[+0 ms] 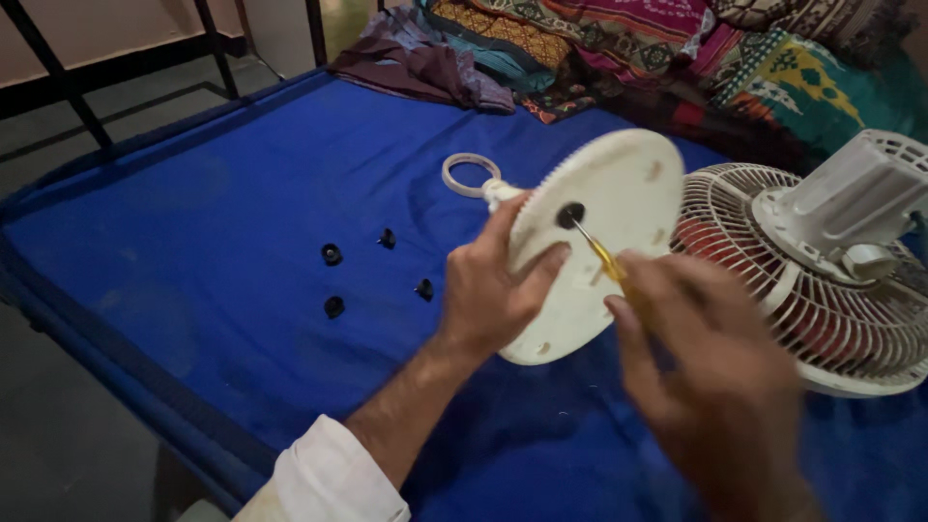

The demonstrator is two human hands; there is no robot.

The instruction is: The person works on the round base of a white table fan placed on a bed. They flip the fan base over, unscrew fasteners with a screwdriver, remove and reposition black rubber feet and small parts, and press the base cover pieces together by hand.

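The left hand grips a round white fan base by its edge, thumb across the flat underside, holding it tilted above the blue sheet. The right hand is closed around a yellow-handled screwdriver — its tip sits at the dark hole near the disc's centre, up at 11 o'clock from that hand. At 3 o'clock lies the fan, its grille down and motor housing up. Four black feet lie at 9 o'clock — a white ring at 11. Patterned cloths are heaped at 12.
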